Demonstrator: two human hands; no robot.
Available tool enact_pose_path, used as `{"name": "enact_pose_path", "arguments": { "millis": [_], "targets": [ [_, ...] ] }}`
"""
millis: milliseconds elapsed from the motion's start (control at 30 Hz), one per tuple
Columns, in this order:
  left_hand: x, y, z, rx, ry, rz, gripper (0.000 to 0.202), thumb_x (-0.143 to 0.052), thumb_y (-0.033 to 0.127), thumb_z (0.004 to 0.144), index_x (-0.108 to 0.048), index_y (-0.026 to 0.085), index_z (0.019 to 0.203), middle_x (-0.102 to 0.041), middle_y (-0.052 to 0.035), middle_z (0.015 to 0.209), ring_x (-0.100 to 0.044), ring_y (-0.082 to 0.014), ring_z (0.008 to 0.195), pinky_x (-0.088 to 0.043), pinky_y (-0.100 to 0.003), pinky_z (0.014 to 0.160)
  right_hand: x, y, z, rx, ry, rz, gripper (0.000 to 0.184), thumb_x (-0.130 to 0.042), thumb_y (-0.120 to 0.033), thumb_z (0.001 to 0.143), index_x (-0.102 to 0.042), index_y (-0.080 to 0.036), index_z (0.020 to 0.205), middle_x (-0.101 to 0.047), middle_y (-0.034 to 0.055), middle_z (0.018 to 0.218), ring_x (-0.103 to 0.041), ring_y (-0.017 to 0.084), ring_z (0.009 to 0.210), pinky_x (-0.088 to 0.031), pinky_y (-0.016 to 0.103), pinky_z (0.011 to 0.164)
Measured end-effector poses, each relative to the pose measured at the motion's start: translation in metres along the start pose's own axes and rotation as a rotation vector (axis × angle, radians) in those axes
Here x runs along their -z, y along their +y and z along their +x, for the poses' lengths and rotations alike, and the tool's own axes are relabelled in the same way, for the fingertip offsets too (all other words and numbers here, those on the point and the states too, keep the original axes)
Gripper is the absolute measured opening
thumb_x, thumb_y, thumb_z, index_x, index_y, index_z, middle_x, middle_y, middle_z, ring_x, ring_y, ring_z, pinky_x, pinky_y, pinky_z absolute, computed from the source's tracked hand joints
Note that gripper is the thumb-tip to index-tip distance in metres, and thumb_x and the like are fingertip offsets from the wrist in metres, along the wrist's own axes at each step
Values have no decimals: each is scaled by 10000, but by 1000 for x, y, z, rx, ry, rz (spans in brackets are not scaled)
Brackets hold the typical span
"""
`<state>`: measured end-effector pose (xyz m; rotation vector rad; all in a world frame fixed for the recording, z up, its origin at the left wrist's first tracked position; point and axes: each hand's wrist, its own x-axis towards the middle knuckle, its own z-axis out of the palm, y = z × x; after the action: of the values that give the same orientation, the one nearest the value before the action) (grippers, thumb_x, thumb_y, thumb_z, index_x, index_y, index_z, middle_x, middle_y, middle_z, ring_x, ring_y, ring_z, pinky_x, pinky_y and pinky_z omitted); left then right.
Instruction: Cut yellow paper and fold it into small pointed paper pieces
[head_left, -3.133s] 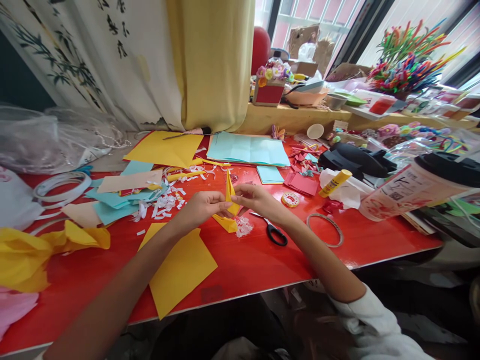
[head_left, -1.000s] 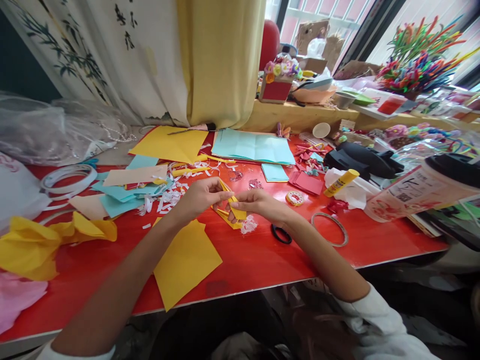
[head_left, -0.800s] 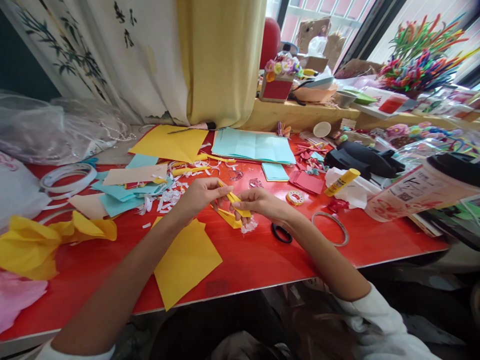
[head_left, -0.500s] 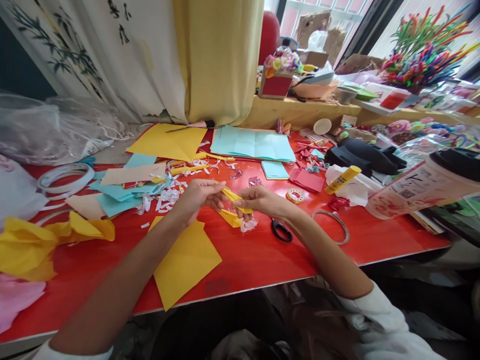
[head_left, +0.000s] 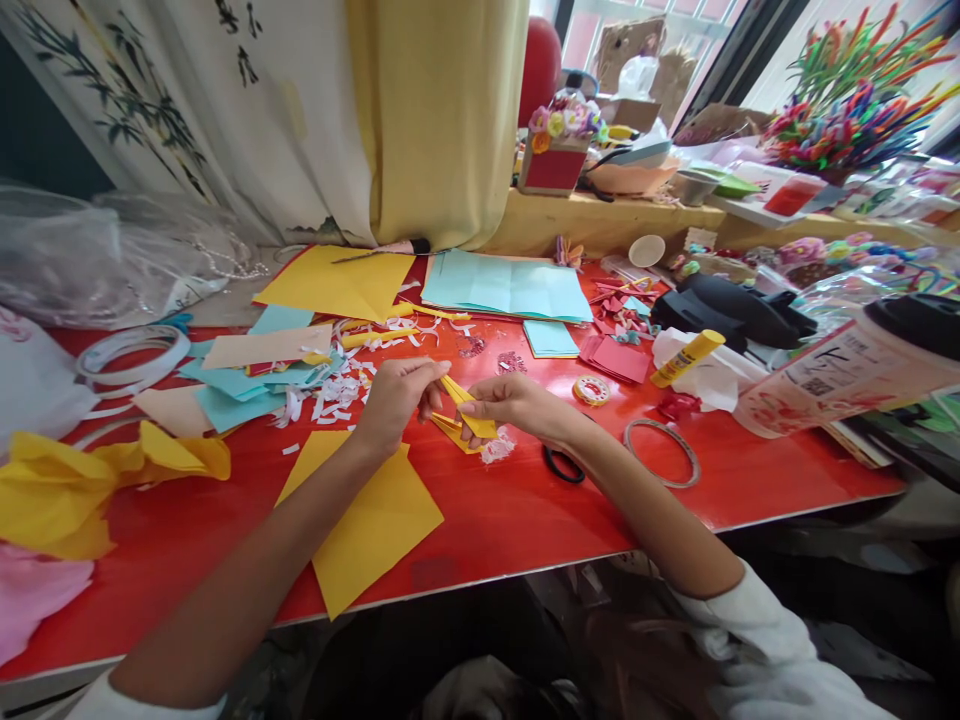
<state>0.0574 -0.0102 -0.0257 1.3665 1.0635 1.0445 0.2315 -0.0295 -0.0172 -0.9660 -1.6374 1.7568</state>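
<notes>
One yellow paper sheet (head_left: 379,530) lies nearest on the red table (head_left: 510,520), at seven to eight o'clock from the held piece, its near corner at the front edge; the left forearm crosses above and hides part of it. The left hand (head_left: 401,400) has its fingertips closed on the upper end of the folded yellow paper (head_left: 476,415), raised off the surface at centre. The right hand (head_left: 510,405) grips the lower end between thumb and fingers. Just below, at seven o'clock, lies a second folded yellow piece (head_left: 454,433), partly hidden. Obstructions: white shavings (head_left: 497,447) at five o'clock, and black-handled scissors (head_left: 550,465) at four, partly covered by the right forearm. A flat ring (head_left: 694,463) lies at three to four o'clock. Crumpled yellow paper (head_left: 105,490) sits at eight to nine, white paper clippings (head_left: 335,398) at nine. A tape roll (head_left: 592,391) is at three, a yellow glue stick (head_left: 686,358) and a lidded cup (head_left: 840,375) beyond it. Farther off: red paper squares (head_left: 615,358) at two, light-blue sheets (head_left: 506,285) at twelve to one.
</notes>
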Motion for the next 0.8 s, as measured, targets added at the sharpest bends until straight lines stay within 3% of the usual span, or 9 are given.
{"name": "enact_pose_path", "arguments": {
  "millis": [200, 400, 567, 700, 800],
  "targets": [
    [-2, -3, 3, 55, -177, 133, 274, -682, 402, 694, -566, 154, 677, -526, 30, 551, -467, -79, 450, -379, -202, 423, 6, 6, 2, -23, 61, -21, 268, -622, -410, 805, -668, -146, 800, -690, 52, 764, -647, 118, 684, -512, 250, 689],
    [2, -1, 2, -4, -97, 117, 274, -670, 363, 715, -523, 153, 619, -470, 45, 521, -428, -64, 468, -355, -212, 492, 7, 7, 2, -119, -43, 64, 308, -645, -399, 790, -671, -106, 879, -712, 95, 841, -684, 141, 726, -550, 308, 783],
    [3, 3, 2, 65, -163, 95, 235, -675, 348, 707, -547, 152, 689, -514, 31, 576, -464, -77, 490, -383, -218, 492, 7, 4, 0, -100, -10, 50, 320, -655, -384, 787, -671, -86, 902, -713, 112, 839, -693, 159, 753, -564, 307, 762],
    [2, 2, 2, 8, -134, 99, 241, -676, 338, 709, -531, 154, 654, -504, 34, 566, -444, -67, 483, -362, -215, 489, 6, 4, 0, -83, -51, 80, 331, -635, -409, 796, -674, -112, 937, -709, 100, 910, -690, 153, 807, -552, 308, 821],
    [1, 1, 1, -1, -103, 79, 268, -675, 337, 712, -511, 152, 610, -484, 38, 535, -439, -63, 473, -358, -214, 497, 4, 4, 1, -86, -32, 64, 295, -705, -366, 736, -676, -102, 865, -711, 91, 852, -690, 147, 765, -561, 279, 766]
  ]
}}
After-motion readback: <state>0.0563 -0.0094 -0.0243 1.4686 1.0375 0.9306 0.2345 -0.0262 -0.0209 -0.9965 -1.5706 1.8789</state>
